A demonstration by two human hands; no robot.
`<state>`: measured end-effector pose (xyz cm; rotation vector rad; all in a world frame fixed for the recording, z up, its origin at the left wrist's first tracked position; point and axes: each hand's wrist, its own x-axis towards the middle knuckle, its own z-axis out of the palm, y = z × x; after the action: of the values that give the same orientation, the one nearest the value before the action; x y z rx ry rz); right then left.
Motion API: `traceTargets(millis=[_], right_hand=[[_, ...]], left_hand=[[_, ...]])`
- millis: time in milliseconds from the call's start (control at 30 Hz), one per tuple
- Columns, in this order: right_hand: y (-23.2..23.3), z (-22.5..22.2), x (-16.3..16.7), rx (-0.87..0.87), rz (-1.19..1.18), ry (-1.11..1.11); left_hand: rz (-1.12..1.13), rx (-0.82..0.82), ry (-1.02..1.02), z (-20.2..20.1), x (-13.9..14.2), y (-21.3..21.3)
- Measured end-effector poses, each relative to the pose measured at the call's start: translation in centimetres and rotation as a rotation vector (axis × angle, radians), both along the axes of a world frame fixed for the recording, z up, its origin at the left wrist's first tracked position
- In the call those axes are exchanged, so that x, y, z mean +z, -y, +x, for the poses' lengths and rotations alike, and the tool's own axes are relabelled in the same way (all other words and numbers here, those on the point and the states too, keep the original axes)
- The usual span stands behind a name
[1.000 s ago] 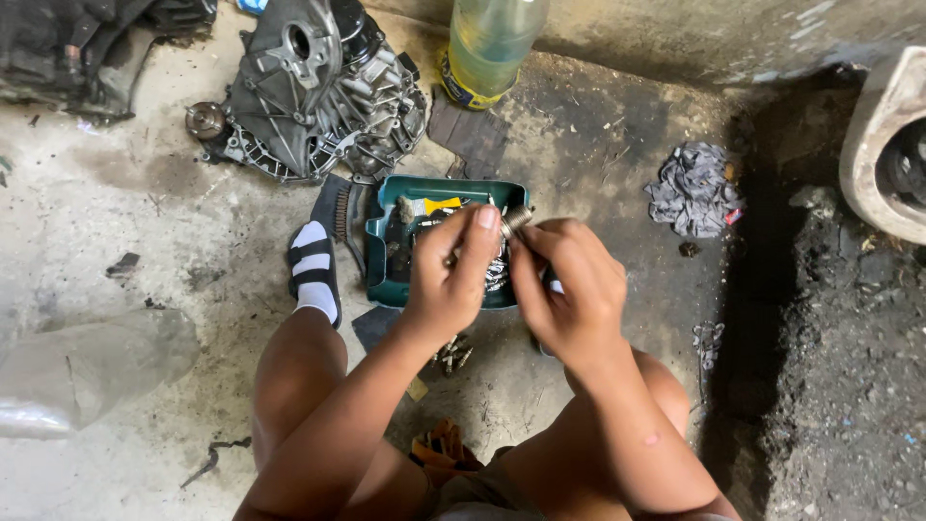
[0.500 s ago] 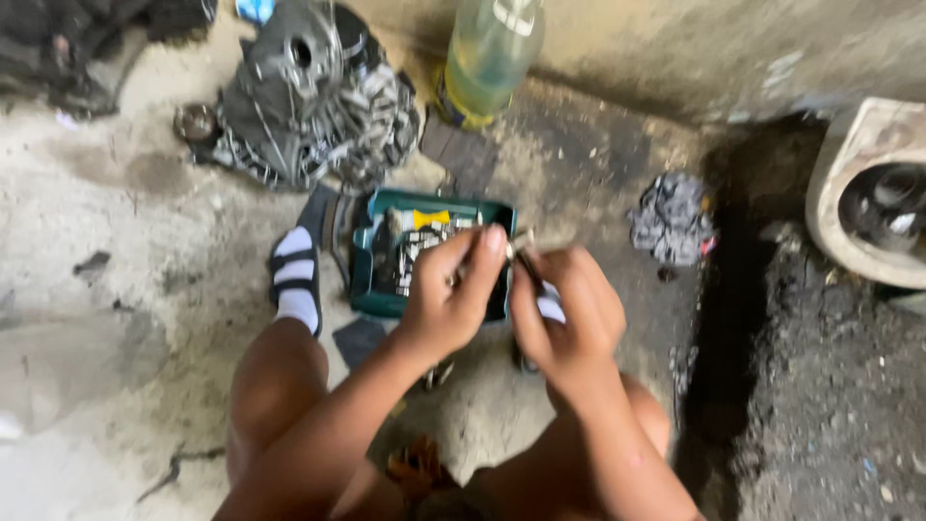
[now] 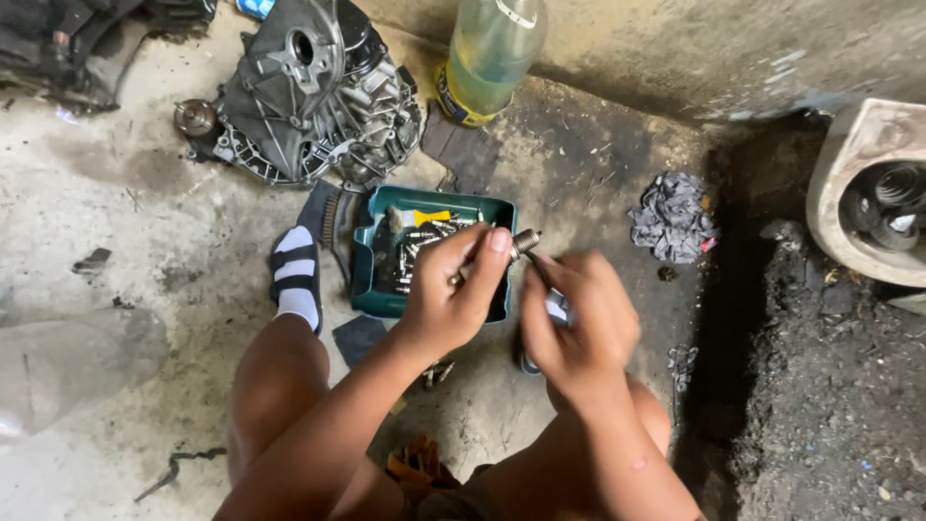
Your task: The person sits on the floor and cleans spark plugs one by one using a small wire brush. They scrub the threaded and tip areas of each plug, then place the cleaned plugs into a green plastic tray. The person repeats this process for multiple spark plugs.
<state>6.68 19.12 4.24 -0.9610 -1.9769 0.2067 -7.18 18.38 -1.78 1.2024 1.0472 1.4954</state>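
Observation:
I squat over a dirty concrete floor. My left hand [image 3: 453, 289] pinches a small metal threaded part [image 3: 522, 242], its end sticking out past my fingertips. My right hand [image 3: 579, 323] is closed right beside it, fingers curled around a thin dark tool whose tip touches the part; the tool is mostly hidden. Both hands hover over a teal plastic tray [image 3: 367, 265] holding several bolts and small metal pieces.
A grey cast gearbox housing [image 3: 309, 96] lies behind the tray, with a plastic bottle of yellowish liquid [image 3: 487, 58] to its right. A crumpled dark rag [image 3: 672, 217] lies at right, a pale basin [image 3: 849, 183] at the far right. My sandalled left foot [image 3: 294, 275] is beside the tray.
The view shifted and settled back. My hands stayed together over the tray, and the metal part's end now shows past my left fingertips.

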Motion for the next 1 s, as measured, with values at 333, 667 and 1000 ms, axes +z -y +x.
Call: traceTargets(millis=[333,667,1000], right_hand=[[0.2,0.5,-0.5,-0.017,-0.062,0.027],[-0.3,0.5,-0.5,0.029,-0.016,-0.039],[-1.7,0.8,-2.3,-0.025,-0.249,-0.037]], left_hand=[[0.017,-0.008,-0.016,0.1,0.1,0.1],[-0.007,-0.009,0.021,-0.4,-0.5,-0.3],[-0.216,-0.133,0.229,-1.8,-2.2,-0.1]])
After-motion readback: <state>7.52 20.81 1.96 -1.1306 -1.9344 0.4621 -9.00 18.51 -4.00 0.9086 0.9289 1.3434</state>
